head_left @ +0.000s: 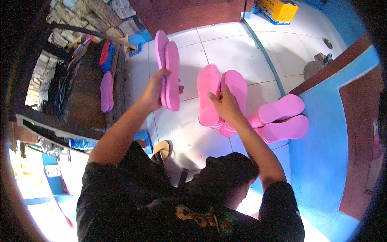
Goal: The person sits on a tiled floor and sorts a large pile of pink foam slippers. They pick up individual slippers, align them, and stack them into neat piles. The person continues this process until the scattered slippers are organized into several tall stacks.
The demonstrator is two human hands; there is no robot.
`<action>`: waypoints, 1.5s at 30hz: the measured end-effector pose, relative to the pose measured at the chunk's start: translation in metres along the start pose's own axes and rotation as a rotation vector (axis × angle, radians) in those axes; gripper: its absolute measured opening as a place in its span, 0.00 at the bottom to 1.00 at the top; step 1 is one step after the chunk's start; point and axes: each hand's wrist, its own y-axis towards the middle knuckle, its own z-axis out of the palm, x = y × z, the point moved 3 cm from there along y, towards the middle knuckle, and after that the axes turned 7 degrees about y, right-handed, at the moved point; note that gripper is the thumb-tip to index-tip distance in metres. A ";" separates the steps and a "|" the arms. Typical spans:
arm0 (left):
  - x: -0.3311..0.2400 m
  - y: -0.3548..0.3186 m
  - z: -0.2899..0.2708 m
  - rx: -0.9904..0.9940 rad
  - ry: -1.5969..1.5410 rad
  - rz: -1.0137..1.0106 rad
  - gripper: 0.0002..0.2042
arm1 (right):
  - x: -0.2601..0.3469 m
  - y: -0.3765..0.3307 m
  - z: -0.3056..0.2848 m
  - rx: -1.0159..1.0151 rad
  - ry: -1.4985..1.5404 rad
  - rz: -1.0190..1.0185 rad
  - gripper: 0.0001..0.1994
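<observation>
My left hand (154, 92) is closed round two pink foam shoe soles (172, 74), held upright side by side above the floor. To its right, my right hand (227, 105) grips at the inner edges of two neighbouring stacks of pink soles. The thumb lies on the left stack (208, 90) and the fingers reach toward the right stack (237, 86); how many soles they pinch is hidden. Two more piles of pink soles, an upper pile (282, 108) and a lower pile (287, 129), lean near the blue wall on the right.
A dark workbench (82, 92) on the left bears a pair of pink soles (106, 92) and red and blue pieces. A sandal (162, 149) is on the white tiled floor (189, 141). A yellow box (279, 11) stands at the far right, beyond a grey bundle (318, 66).
</observation>
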 end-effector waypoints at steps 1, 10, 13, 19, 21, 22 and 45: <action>0.005 0.002 -0.004 0.007 0.028 -0.011 0.27 | 0.012 -0.006 -0.002 -0.039 -0.031 -0.047 0.26; 0.061 0.025 0.029 0.342 0.061 -0.171 0.24 | 0.006 -0.022 -0.016 0.088 0.330 0.153 0.25; 0.070 0.024 0.042 0.388 -0.003 -0.186 0.23 | 0.000 -0.016 0.000 0.081 0.449 0.230 0.22; 0.049 0.031 0.042 0.377 0.002 -0.055 0.19 | 0.021 -0.018 -0.005 0.096 0.936 0.358 0.21; 0.045 0.043 0.033 0.254 0.040 -0.025 0.19 | 0.033 -0.019 -0.013 -0.015 0.847 0.356 0.20; 0.039 0.050 0.025 0.161 0.075 -0.040 0.20 | 0.031 -0.017 -0.015 0.006 0.978 0.375 0.20; 0.125 0.065 0.023 -0.273 0.839 -0.076 0.53 | -0.003 -0.037 -0.061 -0.259 -0.285 -0.173 0.21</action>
